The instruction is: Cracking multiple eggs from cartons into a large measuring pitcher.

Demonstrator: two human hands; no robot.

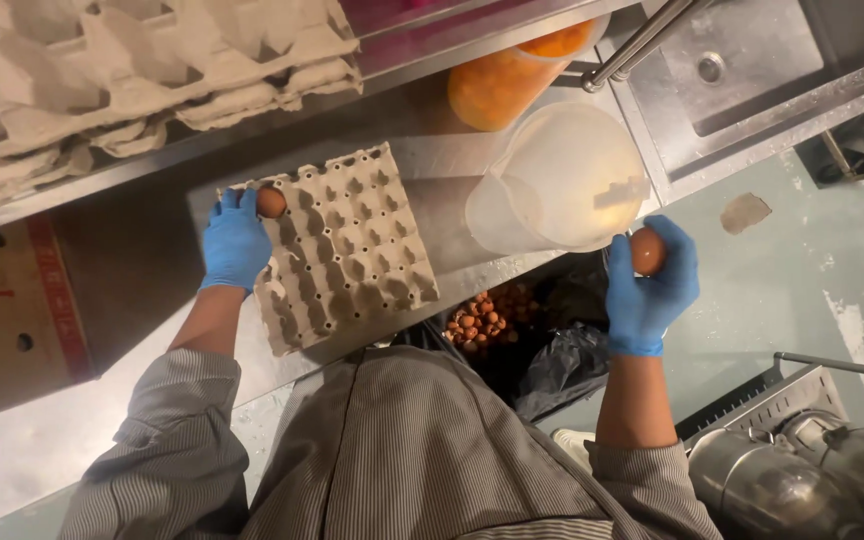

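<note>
Both my hands wear blue gloves. My left hand (234,243) rests on the left edge of a grey cardboard egg tray (352,250), its fingertips touching a brown egg (271,202) in the tray's far left corner. The other cups of the tray look empty. My right hand (651,283) grips a second brown egg (648,250) just at the rim of a large translucent plastic jug (562,180) on the steel counter (452,215).
A black bin bag (552,350) holding several eggshells (482,318) hangs under the counter edge. A container of orange liquid (507,75) stands behind the jug. Stacked empty egg trays (142,70) lie at the far left, a sink (742,60) at the right, metal pots (792,470) lower right.
</note>
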